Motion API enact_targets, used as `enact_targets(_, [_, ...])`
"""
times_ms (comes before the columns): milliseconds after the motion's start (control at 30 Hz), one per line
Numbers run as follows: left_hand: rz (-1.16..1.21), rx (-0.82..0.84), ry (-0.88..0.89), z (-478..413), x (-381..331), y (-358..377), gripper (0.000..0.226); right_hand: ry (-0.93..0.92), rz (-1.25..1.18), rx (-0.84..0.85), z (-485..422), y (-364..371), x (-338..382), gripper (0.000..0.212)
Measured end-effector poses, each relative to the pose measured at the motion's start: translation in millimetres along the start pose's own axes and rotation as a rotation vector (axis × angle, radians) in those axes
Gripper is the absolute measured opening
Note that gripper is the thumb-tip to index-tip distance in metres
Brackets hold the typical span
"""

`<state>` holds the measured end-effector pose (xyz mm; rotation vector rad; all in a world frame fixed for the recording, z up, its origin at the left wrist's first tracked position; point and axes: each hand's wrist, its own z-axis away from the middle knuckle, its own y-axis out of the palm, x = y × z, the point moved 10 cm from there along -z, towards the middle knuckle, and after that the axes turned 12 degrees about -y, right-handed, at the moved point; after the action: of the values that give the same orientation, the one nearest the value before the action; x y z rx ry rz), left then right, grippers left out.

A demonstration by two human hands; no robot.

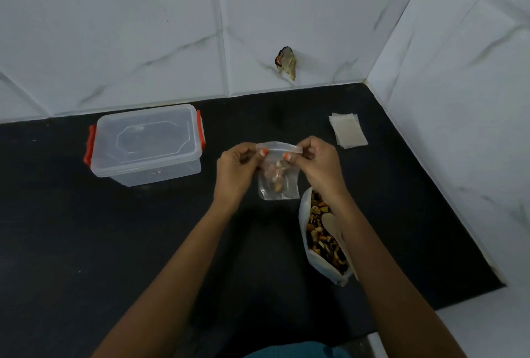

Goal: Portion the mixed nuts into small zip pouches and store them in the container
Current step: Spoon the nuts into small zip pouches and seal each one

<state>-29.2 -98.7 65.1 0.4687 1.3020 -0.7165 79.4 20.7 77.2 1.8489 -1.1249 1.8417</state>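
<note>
A small clear zip pouch (279, 182) with a few nuts inside hangs upright above the black counter. My left hand (236, 169) pinches the left end of its zip strip, and my right hand (317, 159) pinches the right end. Below my right wrist stands an open white bag of mixed nuts (321, 238) with a wooden spoon (331, 225) lying in it. A clear plastic container (146, 143) with red clips sits at the left, its lid on. A small stack of empty pouches (347, 130) lies at the back right.
The black counter (86, 243) meets white marble-look wall tiles at the back and right. A torn hole with debris (285, 62) marks the back wall. The counter's right edge runs diagonally toward me.
</note>
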Motion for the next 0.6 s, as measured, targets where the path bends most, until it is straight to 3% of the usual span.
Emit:
enact_targets(167, [-0.02,-0.139,-0.139,-43,31,-8,0.014,0.049,0.033,0.024,-37,22,-32,0.014])
enact_targets(400, [0.04,-0.273,-0.357,-104,62,-22,0.054,0.215,-0.069,-0.037,-93,53,-92,0.033])
enact_targets(600, [-0.004,-0.342,-0.462,-131,82,-29,0.052,0.173,0.11,0.034,-124,74,-116,0.025])
